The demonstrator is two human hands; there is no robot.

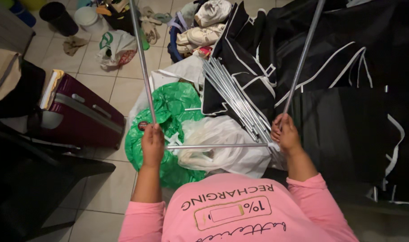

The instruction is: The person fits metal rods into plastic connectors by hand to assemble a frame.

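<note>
Cluttered tiled floor, green plastic bag, maroon suitcase, black fabric cover. Left hand clenched round upright metal tube; right hand gripping second tube; crossbar between them. Likely light, stiff, smooth and slippery; best held low near joints

We see tiled floor | suitcase at 9 o'clock | green bag centre | bin at 11 o'clock | shoes at 12.

Both hands gripping metal rods — left hand, right hand, green bag below
</note>
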